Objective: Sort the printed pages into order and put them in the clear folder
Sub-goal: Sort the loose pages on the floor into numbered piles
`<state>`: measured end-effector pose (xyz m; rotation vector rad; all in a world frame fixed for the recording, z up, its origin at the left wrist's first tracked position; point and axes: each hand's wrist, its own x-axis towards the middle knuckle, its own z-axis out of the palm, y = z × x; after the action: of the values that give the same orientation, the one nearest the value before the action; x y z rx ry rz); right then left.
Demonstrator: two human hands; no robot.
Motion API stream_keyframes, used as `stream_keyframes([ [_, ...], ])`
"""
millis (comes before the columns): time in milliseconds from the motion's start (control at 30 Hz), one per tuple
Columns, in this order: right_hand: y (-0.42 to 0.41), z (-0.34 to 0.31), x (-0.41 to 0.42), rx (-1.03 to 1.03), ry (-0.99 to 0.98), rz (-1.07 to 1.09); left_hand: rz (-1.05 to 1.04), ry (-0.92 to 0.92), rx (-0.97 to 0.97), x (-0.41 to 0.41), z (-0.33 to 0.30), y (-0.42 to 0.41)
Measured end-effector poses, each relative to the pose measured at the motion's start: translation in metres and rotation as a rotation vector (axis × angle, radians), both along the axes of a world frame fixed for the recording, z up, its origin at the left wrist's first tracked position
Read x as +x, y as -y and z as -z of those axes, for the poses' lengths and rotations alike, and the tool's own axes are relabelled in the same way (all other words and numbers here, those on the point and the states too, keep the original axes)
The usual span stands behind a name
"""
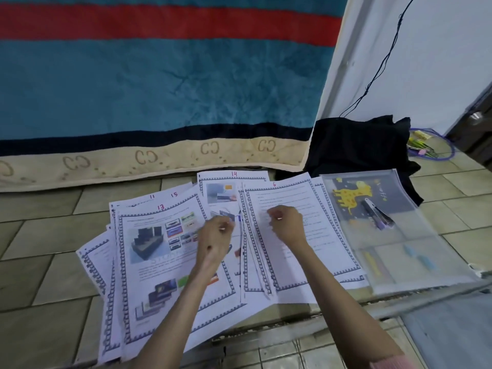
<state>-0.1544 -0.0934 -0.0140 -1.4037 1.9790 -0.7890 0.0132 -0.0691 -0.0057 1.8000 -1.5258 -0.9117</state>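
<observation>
Printed pages with blue patterned borders and red handwritten numbers lie spread on the tiled floor. Page 13 (159,251) tops the left pile, with pages 11 and 15 peeking out behind it. Page 14 (226,187) lies at the back middle, and page 6 (300,251) tops the right pile. The clear folder (394,235) rests to the right of the pages, with pens and a giraffe-print card inside. My left hand (215,235) hovers over the gap between the piles, fingers curled. My right hand (286,222) is over page 6, fingers curled; whether either pinches a sheet is unclear.
A teal, red and beige blanket (159,102) hangs behind the pages. A black cloth (359,147) lies at the back right, beside a white wall with a black cable. Small coloured items and a purple cord (431,147) sit on the floor beyond it.
</observation>
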Motion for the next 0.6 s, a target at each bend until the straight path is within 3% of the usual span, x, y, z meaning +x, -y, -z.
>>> stream_keyframes([
  [100, 0.001, 0.001, -0.041, -0.046, -0.132, 0.152, 0.054, -0.133, 0.206, -0.032, -0.003, 0.018],
  [167, 0.001, 0.003, -0.069, 0.104, -0.276, 0.189, 0.102, -0.100, 0.301, -0.045, -0.002, 0.028],
  [267, -0.003, 0.004, -0.089, 0.315, -0.244, 0.148, 0.123, 0.037, 0.326, -0.060, -0.003, 0.031],
  [433, -0.009, 0.016, -0.094, 0.151, -0.105, 0.178, 0.094, -0.008, 0.293, -0.071, 0.007, 0.033],
  [600, -0.019, 0.019, -0.075, 0.129, -0.575, -0.113, 0.055, 0.042, 0.231, -0.079, 0.012, 0.029],
])
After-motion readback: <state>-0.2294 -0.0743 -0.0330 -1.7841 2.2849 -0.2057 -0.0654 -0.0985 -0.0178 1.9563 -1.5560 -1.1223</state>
